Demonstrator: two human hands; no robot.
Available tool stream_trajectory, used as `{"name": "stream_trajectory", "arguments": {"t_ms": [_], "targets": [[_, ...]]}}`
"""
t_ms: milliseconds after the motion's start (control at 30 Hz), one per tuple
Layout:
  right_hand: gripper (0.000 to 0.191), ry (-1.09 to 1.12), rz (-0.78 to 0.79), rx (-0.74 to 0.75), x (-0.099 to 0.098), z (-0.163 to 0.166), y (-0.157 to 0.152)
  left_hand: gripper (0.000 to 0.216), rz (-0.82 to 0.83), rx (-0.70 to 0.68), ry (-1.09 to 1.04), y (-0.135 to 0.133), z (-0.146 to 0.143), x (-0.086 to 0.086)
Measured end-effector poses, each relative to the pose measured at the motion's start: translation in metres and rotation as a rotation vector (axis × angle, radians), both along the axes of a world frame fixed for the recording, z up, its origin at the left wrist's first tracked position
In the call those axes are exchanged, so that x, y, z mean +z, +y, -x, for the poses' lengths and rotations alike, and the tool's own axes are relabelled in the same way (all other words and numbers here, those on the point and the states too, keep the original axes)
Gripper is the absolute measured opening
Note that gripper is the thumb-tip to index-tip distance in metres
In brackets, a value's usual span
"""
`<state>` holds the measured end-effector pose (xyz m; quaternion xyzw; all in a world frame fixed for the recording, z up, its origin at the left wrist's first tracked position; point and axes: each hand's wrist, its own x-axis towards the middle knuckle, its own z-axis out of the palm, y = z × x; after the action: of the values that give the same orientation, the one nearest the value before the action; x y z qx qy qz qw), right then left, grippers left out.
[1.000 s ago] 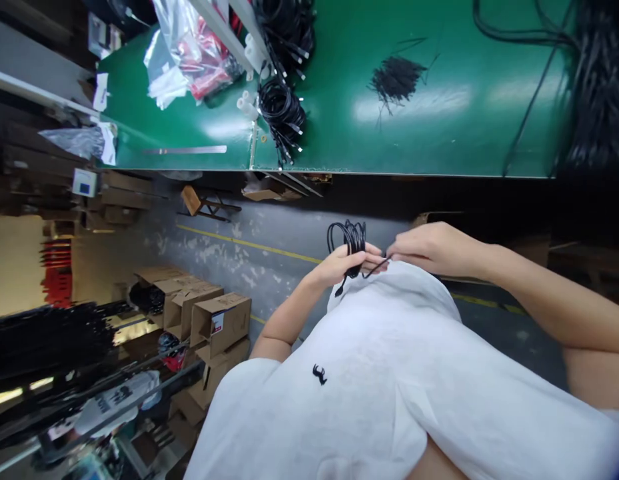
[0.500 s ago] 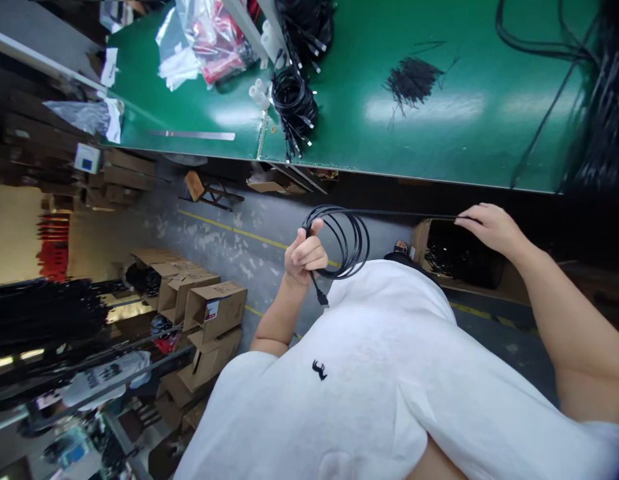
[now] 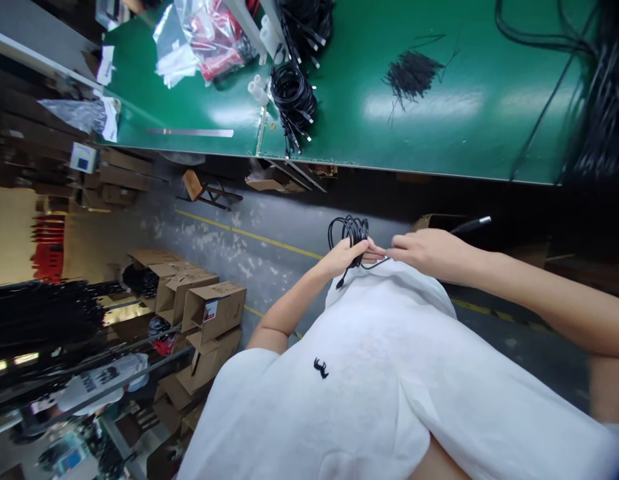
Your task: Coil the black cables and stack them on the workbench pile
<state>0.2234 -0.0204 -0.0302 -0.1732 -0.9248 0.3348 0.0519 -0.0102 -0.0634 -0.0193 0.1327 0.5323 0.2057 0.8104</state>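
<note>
My left hand (image 3: 345, 257) grips a small coil of black cable (image 3: 350, 231) in front of my white shirt; one plug end dangles below the hand. My right hand (image 3: 425, 252) sits right beside it, fingertips touching the coil, pinching the same cable, whose other plug end (image 3: 472, 224) sticks out to the right past the hand. Both hands are held below the edge of the green table (image 3: 339, 107).
On the green table lie bundled black cables (image 3: 292, 100), a pile of black ties (image 3: 412, 73), plastic bags with red items (image 3: 209, 40), and a mass of loose black cables (image 3: 596, 100) at right. Cardboard boxes (image 3: 212, 310) stand on the floor at left.
Half a second ago my right hand was stretched out to the right, pulling cable from a wide loop. It has come back to the left hand, and the coil is tighter.
</note>
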Motion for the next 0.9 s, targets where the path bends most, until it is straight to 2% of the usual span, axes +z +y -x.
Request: {"name": "stream_trajectory", "arguments": {"t_ms": [100, 233, 300, 367, 433, 533, 600, 700, 900], "targets": [[0.025, 0.002, 0.044, -0.064, -0.002, 0.007, 0.012, 0.049, 0.009, -0.107, -0.085, -0.008, -0.005, 0.005], [0.026, 0.022, 0.165, -0.132, -0.006, 0.008, 0.009, 0.049, 0.017, -0.227, -0.142, -0.01, -0.005, 0.02], [0.025, 0.05, 0.14, -0.178, -0.004, 0.011, 0.003, 0.047, 0.051, -0.27, -0.212, -0.012, -0.003, 0.025], [0.03, 0.12, 0.04, -0.227, -0.001, 0.018, -0.002, 0.044, 0.095, -0.294, -0.286, -0.014, -0.002, 0.029], [0.038, 0.207, -0.041, -0.184, 0.004, 0.029, -0.007, 0.042, 0.125, -0.371, -0.365, -0.015, 0.0, 0.032], [0.034, 0.228, 0.018, 0.017, 0.008, 0.043, -0.008, 0.042, 0.113, -0.506, -0.434, -0.012, 0.005, 0.038], [0.025, 0.118, 0.094, 0.018, 0.011, 0.049, -0.006, 0.042, 0.048, -0.457, -0.337, -0.008, 0.01, 0.041], [0.016, -0.086, 0.186, -0.105, 0.016, 0.053, 0.0, 0.042, -0.047, -0.309, -0.156, -0.002, 0.019, 0.043], [0.018, -0.198, 0.378, -0.171, 0.029, 0.069, 0.008, 0.042, -0.066, -0.252, -0.187, -0.001, 0.035, 0.035]]}}
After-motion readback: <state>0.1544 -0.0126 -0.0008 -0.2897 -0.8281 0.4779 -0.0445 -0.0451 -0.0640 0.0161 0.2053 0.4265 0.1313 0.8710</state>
